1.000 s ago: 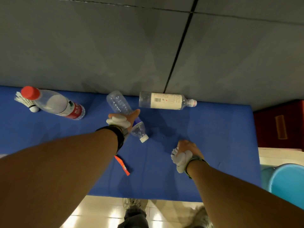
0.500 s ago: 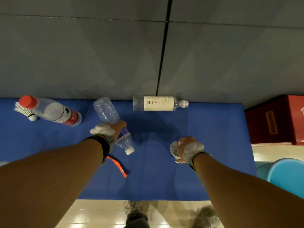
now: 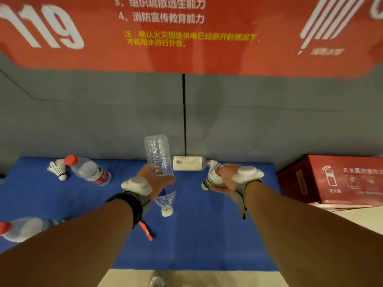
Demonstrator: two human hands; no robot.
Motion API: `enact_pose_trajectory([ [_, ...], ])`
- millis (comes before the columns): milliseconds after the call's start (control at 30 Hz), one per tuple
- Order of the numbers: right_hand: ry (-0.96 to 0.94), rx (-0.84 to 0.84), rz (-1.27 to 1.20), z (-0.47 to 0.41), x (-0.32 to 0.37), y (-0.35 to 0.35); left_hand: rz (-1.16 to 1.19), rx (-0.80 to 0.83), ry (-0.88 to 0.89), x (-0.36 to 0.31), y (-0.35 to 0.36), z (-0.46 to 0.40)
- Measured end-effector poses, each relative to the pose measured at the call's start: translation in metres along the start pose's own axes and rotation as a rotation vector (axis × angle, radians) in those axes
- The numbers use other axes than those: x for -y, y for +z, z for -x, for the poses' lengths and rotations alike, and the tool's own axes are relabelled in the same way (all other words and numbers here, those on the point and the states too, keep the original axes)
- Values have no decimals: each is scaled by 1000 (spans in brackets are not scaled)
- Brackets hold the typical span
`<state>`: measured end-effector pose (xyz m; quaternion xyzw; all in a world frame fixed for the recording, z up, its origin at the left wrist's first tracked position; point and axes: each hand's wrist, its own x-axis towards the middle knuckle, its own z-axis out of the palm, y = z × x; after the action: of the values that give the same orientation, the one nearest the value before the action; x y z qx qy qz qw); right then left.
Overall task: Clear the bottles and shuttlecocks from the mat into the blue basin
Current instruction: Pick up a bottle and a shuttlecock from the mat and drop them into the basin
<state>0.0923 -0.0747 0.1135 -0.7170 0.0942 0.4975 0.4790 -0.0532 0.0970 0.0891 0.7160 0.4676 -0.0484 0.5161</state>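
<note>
My left hand [image 3: 154, 182] grips a clear empty bottle [image 3: 158, 155] with a white cap, held above the blue mat [image 3: 196, 235], cap end toward me. My right hand [image 3: 227, 180] is closed around a white shuttlecock [image 3: 211, 178], lifted off the mat. A white-labelled bottle [image 3: 187, 163] lies at the mat's far edge between my hands. A red-capped bottle [image 3: 88, 170] lies at the far left with another shuttlecock [image 3: 58, 168] beside it. A third red-capped bottle [image 3: 20, 228] lies at the near left, partly behind my forearm. The blue basin is out of view.
A grey wall [image 3: 248, 121] with a red banner [image 3: 186, 27] rises right behind the mat. A red box [image 3: 335, 179] stands off the mat's right edge. An orange tag [image 3: 146, 232] hangs from my left wrist strap. Pale floor [image 3: 186, 278] shows at the near edge.
Both hands have risen from the mat, the left lifting the clear bottle more upright, the right carrying the shuttlecock. The view tilted up, bringing the banner in and losing the basin.
</note>
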Motion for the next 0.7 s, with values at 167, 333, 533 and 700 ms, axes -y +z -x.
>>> enact_pose_trajectory([
  [167,-52,-21,-125,12,-10,-27,10,7,36,-14,26,13],
  [333,-23,-57,-148,28,-17,-70,-10,31,27,-20,64,22],
  [533,-2,-120,-259,38,-48,-155,-68,149,74,-62,139,37],
  [700,52,-211,-433,63,-87,-242,-108,259,134,-101,233,56],
])
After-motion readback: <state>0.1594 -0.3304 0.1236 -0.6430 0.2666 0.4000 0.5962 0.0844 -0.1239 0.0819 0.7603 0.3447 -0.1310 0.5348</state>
